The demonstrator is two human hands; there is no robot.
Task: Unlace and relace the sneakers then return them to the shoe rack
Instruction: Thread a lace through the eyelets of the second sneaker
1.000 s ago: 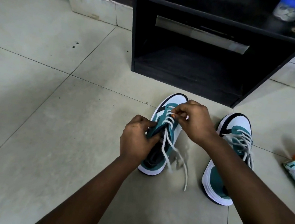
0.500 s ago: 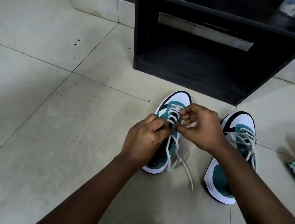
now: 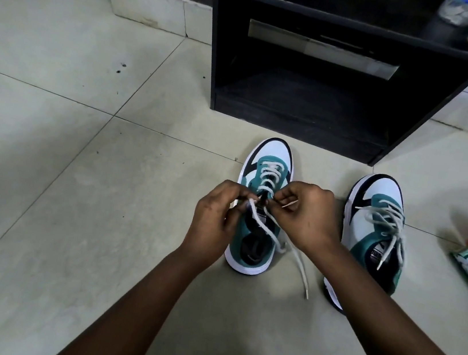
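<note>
Over left sneaker point(image 3: 251, 240): hands point(image 3: 264, 211) now together, pinching lace point(image 3: 267, 231).

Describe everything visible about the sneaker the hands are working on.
The left sneaker stands upright on the tiled floor, toe toward the black shoe rack. It has a white toe, black side swoosh, teal panels, white sole and dark lining. Its white lace crosses the front eyelets only; both loose ends trail right, across the collar and onto the floor. The left hand and right hand pinch the lace at mid-tongue.
</note>
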